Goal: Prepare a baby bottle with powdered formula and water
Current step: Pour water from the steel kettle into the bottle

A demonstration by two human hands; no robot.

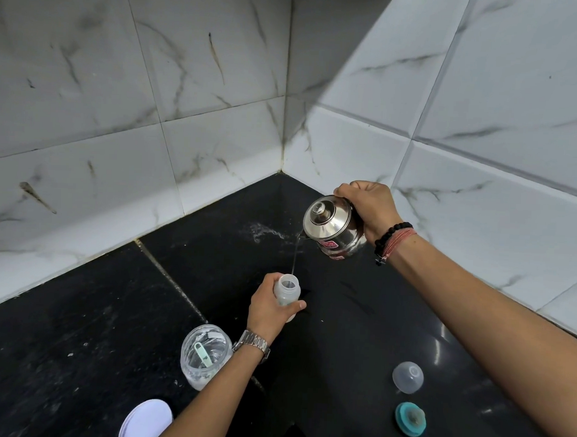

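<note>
My left hand [267, 305] grips the open translucent baby bottle [288, 292], upright on the black counter. My right hand [369, 206] holds a small steel kettle [332, 226] tilted to the left above it. A thin stream of water [294, 257] runs from the spout into the bottle's mouth. An open clear formula jar [205, 354] with a pale green scoop inside stands just left of my left wrist. Its white lid [146, 419] lies at the bottom edge.
The bottle's clear dome cap [407, 376] and the teal collar with nipple [410, 418] lie on the counter [80, 342] at the lower right. Spilled water [262, 232] marks the counter near the corner. Marble-tiled walls [187, 84] close the counter at the back and right.
</note>
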